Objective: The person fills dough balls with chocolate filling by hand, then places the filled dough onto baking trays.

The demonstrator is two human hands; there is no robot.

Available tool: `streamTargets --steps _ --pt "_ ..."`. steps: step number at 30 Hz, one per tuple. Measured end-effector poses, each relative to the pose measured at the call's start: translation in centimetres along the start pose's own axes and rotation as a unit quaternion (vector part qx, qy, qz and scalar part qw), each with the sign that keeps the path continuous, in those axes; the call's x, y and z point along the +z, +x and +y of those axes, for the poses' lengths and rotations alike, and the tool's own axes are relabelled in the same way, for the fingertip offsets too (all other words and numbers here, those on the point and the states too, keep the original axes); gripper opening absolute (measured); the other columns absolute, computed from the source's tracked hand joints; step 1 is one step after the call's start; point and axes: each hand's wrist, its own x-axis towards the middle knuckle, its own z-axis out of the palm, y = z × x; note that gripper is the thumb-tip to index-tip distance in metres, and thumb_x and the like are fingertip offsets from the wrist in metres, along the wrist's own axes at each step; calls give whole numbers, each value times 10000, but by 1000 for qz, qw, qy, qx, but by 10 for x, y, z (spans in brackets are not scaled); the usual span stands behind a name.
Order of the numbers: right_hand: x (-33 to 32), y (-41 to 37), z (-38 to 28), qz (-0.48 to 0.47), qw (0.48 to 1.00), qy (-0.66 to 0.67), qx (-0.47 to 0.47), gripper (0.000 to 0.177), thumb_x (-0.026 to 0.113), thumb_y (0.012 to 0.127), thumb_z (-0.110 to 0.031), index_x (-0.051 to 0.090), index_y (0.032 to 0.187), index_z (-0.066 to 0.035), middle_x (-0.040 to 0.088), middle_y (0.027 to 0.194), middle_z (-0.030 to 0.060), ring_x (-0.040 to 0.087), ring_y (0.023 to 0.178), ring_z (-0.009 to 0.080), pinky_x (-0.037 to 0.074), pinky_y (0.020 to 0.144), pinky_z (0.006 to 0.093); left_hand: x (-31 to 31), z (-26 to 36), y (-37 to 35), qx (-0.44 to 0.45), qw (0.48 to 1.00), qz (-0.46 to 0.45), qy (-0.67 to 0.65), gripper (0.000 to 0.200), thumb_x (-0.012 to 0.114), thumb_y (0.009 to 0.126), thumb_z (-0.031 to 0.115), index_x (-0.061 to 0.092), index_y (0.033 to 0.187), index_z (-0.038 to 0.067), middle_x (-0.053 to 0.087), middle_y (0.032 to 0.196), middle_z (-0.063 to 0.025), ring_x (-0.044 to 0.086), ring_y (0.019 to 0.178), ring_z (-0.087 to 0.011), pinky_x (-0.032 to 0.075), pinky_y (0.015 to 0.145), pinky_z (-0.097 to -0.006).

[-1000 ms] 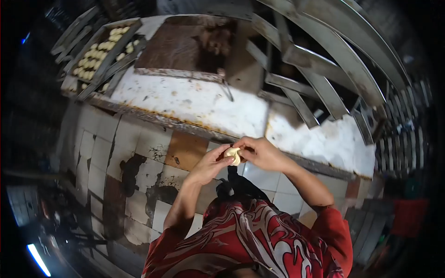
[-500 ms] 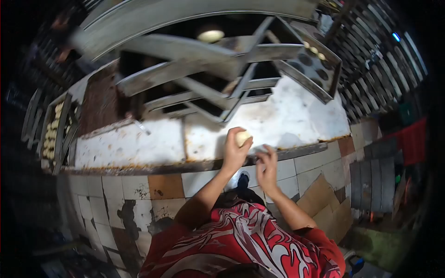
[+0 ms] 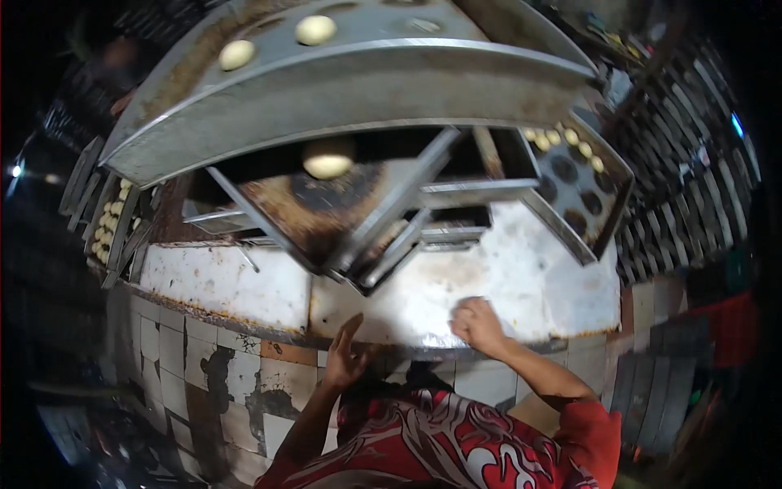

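Note:
My left hand (image 3: 346, 356) is just off the near edge of the metal-topped table (image 3: 423, 306), fingers apart and nothing visible in it. Over the table's front part, my right hand (image 3: 479, 324) is curled closed, knuckles up; whatever may be inside is hidden. Ahead of my hands are stacked metal trays (image 3: 358, 98) set at crossed angles. Two pale dough balls, one on the left (image 3: 237, 55) and one beside it (image 3: 316, 30), sit in the top tray. Another dough ball (image 3: 328, 159) lies in a tray underneath.
A tray (image 3: 615, 175) at the right holds several dough balls along its far edge and dark round marks. More dough balls (image 3: 106, 228) sit in a tray at the far left. Slatted racks (image 3: 664, 208) stand at the right; the floor is tiled (image 3: 175, 375).
The view has shifted, showing more of the top tray. My left hand has moved left and no longer shows the dough ball it held. My right hand has come over the table and curled closed.

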Motion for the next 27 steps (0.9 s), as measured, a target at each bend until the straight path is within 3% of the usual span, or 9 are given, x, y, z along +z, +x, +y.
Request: streamTargets --steps 3,10,12,14,16,19,21,25,27 --pt "5 58 26 142 983 -63 102 75 603 763 -95 558 735 -43 526 819 123 462 744 311 377 697 417 -6 -4 2 50 998 -2 -27 561 684 775 179 442 1253 13 487 1259 -187 503 1125 -352 421 936 -412" --pt "5 46 -57 10 984 -133 116 206 586 740 -157 574 910 -42 593 895 155 531 876 340 418 777 450 -33 6 51 90 966 -209 -123 474 660 811 201 511 1238 59 517 1232 -123 477 1162 -265 386 963 -336" --pt "-9 31 -50 -227 943 -78 232 298 592 761 -202 534 1014 -56 593 921 145 554 904 287 436 798 402 -48 -13 55 74 956 -253 -127 454 648 821 208 518 1230 61 530 1212 -125 489 1149 -263 394 954 -338" --pt "-75 69 -81 -496 784 201 315 311 576 809 -209 511 1071 -54 591 930 104 558 914 187 446 793 332 -59 -35 58 99 943 -283 -146 429 636 838 192 517 1230 67 536 1209 -115 516 1115 -246 420 923 -333" --pt "-158 125 -141 -558 733 348 175 289 521 880 -148 495 1145 -38 586 1013 80 525 923 125 441 796 281 -70 -45 59 51 913 -323 -242 414 624 854 165 506 1238 67 538 1212 -95 510 1112 -188 450 881 -311" --pt "-300 229 -227 -469 866 172 -18 475 692 796 -192 497 1186 -2 552 1113 141 560 999 240 455 851 350 -80 -47 65 57 902 -357 -237 405 608 864 161 501 1242 64 549 1208 -97 517 1113 -196 431 907 -312" --pt "-351 273 -244 -202 979 -15 -9 512 636 818 -305 491 1222 -26 568 1106 110 564 951 189 466 805 328 -80 -44 68 102 901 -357 -225 401 604 864 170 505 1239 67 559 1197 -111 523 1117 -225 401 945 -321" --pt "-381 380 -177 375 896 -201 123 513 549 859 -461 552 1209 -85 613 1043 62 577 861 118 481 727 286 -71 -41 67 103 869 -373 -310 409 588 873 146 480 1252 36 570 1189 -114 541 1102 -206 399 953 -320" --pt "-321 419 -150 230 950 -211 2 625 507 857 -558 630 1010 36 652 899 177 625 834 250 499 749 347 -67 -42 69 95 837 -384 -377 430 564 882 101 433 1277 -8 568 1204 -94 546 1093 -177 405 953 -310"
